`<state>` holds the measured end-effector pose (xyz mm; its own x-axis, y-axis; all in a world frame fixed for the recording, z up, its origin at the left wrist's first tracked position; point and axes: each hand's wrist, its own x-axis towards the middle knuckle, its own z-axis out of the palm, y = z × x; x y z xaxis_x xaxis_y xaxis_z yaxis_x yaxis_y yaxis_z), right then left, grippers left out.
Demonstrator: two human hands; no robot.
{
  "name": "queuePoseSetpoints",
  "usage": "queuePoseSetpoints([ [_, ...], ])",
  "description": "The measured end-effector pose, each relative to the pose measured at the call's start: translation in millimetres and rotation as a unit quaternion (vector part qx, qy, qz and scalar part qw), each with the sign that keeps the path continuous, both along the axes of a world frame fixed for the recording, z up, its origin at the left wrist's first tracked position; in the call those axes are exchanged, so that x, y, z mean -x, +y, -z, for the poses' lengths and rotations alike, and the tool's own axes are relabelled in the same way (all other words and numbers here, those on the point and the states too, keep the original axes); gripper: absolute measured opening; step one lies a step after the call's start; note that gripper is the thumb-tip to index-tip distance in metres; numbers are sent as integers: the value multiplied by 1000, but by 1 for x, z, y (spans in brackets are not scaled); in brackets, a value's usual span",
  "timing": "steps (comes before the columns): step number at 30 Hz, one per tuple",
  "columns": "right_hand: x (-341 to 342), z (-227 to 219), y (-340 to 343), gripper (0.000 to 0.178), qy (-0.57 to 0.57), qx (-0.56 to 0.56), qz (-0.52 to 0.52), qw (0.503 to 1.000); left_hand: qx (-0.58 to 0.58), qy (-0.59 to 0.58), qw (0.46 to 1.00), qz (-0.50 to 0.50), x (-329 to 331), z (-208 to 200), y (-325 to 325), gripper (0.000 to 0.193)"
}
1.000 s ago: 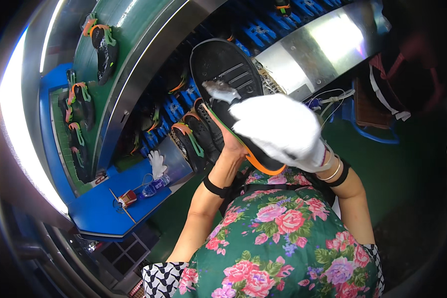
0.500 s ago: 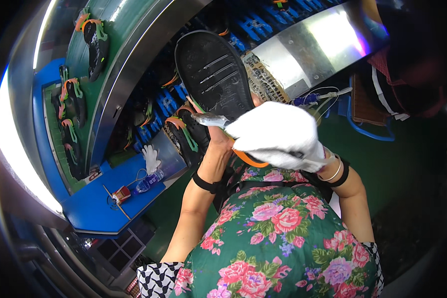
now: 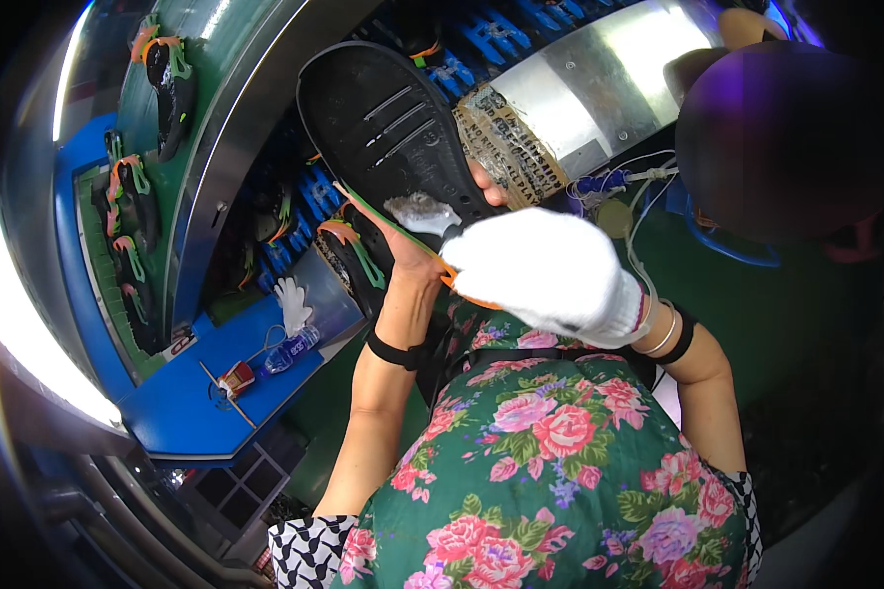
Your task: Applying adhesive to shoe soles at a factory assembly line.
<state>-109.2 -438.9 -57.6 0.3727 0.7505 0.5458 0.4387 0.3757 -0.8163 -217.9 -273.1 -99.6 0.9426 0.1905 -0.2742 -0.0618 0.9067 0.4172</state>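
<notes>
A black sandal (image 3: 388, 128), sole facing up, rests in my bare left hand (image 3: 413, 250). That hand wraps round it from beneath, with fingertips showing on the sole's right edge and the palm along the left. Bits of green and orange strap show below the sole. My right hand (image 3: 545, 280), in a white knitted glove, is closed on a brush (image 3: 422, 209) with pale, wet-looking bristles. The bristles lie against the sole's lower part; the glove hides the brush's handle. Another black sandal with orange and green straps (image 3: 359, 250) is just left of my left wrist.
Several strapped sandals (image 3: 133, 187) ride on a green belt at the left. A blue side table (image 3: 187, 417) bears a spare white glove (image 3: 293, 304), a bottle (image 3: 290, 353) and a small red container (image 3: 236, 378). White cables (image 3: 648, 211) hang beside a metal ledge (image 3: 589, 98).
The sandal has shifted up and left with my left hand. My right hand has turned, and the brush's bristles now lie over the sole instead of beside its lower edge.
</notes>
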Motion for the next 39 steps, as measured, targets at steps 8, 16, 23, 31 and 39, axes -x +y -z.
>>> queuePoseSetpoints([
  [8, -13, -6, -8, 25, 24, 3, -1, 1000, -7, -95, 994, -44, -6, 3, 3, 103],
  [16, -11, -3, -10, 22, 95, -15, -24, 995, -44, -75, 993, -74, -8, 0, 5, 99],
  [23, -9, 4, -16, 29, -21, -27, 15, 999, -71, -51, 994, -70, -9, 2, 8, 102],
  [31, -25, -3, -26, 27, 104, 5, -13, 994, -92, -70, 992, -48, -10, 7, 12, 110],
  [39, -20, 5, -31, 26, 131, 9, -21, 991, -67, -25, 994, -78, -18, 0, 4, 129],
])
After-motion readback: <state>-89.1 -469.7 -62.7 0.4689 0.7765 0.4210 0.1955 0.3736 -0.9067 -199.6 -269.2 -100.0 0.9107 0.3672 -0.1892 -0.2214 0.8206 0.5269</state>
